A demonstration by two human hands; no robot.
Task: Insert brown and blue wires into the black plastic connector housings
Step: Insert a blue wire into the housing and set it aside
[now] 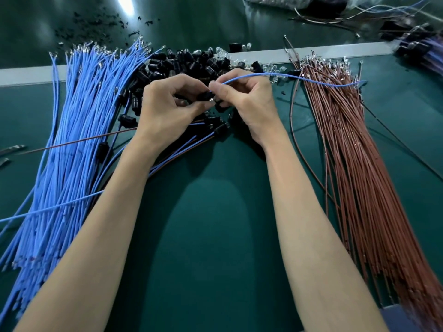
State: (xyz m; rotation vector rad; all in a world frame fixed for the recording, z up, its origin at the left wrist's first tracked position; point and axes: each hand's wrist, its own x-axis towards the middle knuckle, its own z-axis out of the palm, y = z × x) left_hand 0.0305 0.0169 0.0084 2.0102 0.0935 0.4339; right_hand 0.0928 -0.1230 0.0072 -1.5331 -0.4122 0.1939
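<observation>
My left hand (167, 101) grips a black connector housing (203, 95) in curled fingers. My right hand (242, 99) pinches the blue wire (275, 75) near its tip, directly at the housing. The wire is light and limp, so I judge that a hold close to the tip prevents buckling.

Dim, cool overhead light — white glare streaks the green table (206, 248) at top left; soft shadows pool centre; edges bend and blur, worst top right.

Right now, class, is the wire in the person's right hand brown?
No: the right hand pinches a blue wire trailing over the brown wire bundle, its tip at the black housing in the left hand.
</observation>
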